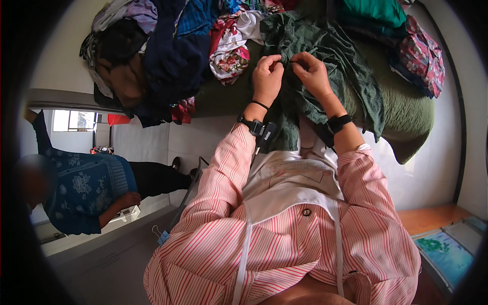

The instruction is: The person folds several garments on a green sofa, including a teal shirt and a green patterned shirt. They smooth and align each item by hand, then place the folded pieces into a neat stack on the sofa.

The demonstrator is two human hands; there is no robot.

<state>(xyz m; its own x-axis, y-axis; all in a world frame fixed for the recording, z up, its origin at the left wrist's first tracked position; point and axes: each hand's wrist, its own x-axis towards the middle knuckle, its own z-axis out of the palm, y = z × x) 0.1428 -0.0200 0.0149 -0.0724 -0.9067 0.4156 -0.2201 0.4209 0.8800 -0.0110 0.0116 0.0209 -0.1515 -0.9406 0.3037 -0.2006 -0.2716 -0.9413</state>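
A dark green, finely patterned garment [351, 66] lies crumpled over the front of the olive-green padded seat [414, 114], and part of it hangs down toward my lap. My left hand [267, 80] is closed in a pinch at the garment's near middle. Just to its right, my right hand [311, 76] pinches the same cloth, thumb against fingers. A small gap separates the two hands, with a bit of the fabric between them. The pinched spots are partly hidden by my fingers, and the garment's exact kind cannot be made out.
Left of the garment are a floral cloth [229, 56] and a heap of dark clothes [175, 66]. A folded pink floral garment [421, 56] and a bright green cloth [378, 12] lie at far right. Another person [91, 185] stands at left, beyond a doorway.
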